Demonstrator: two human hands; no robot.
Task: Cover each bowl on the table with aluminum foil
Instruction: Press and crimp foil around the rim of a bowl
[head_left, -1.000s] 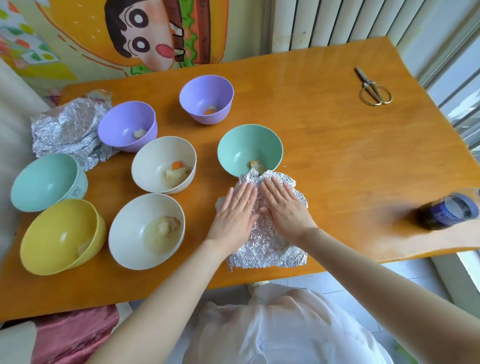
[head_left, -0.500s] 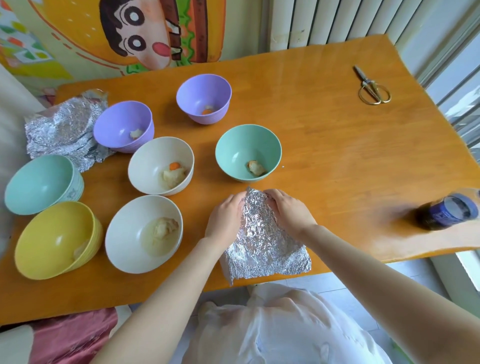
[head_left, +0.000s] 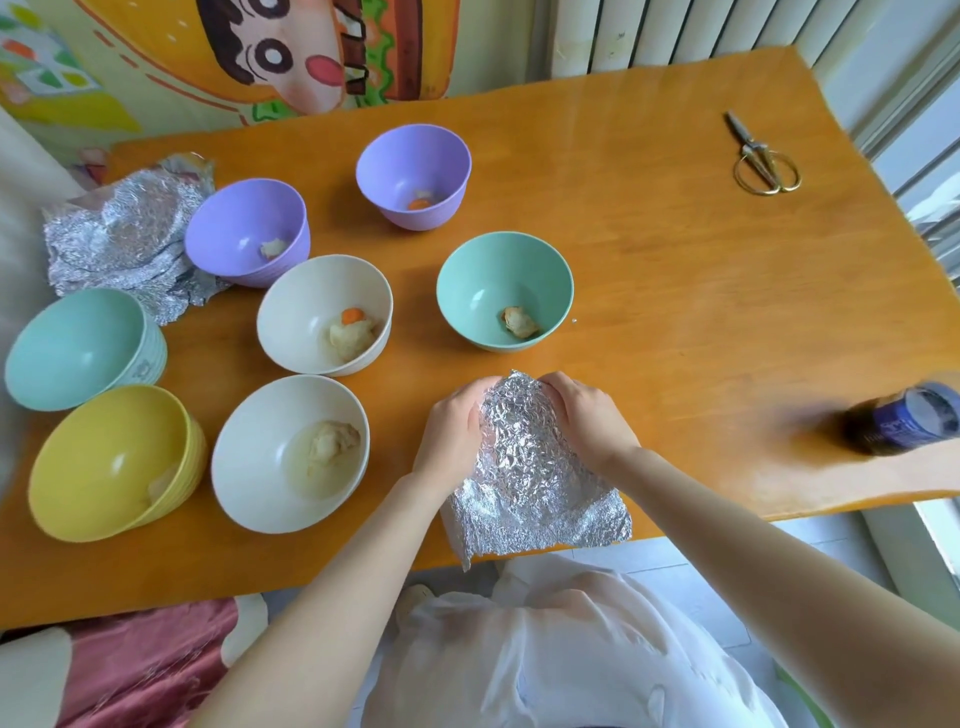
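Note:
A crinkled sheet of aluminum foil (head_left: 530, 473) lies at the table's near edge, its near end hanging over. My left hand (head_left: 452, 431) grips its far left corner and my right hand (head_left: 587, 421) grips its far right corner, fingers curled over the foil. Just beyond stands an uncovered teal bowl (head_left: 483, 280) with a bit of food. Several more uncovered bowls stand to the left: two purple bowls (head_left: 244, 228) (head_left: 413, 161), two white bowls (head_left: 306, 306) (head_left: 270, 452), a second teal bowl (head_left: 78, 343) and a yellow bowl (head_left: 104, 457).
More crumpled foil (head_left: 124, 244) lies at the far left of the orange wooden table (head_left: 701, 291). Scissors (head_left: 761, 158) rest at the far right. A dark blue bottle (head_left: 904, 421) lies near the right edge. A wall and radiator stand behind.
My hands went from pressing flat on the foil to curling round its far corners. The foil has slid toward me, away from the teal bowl.

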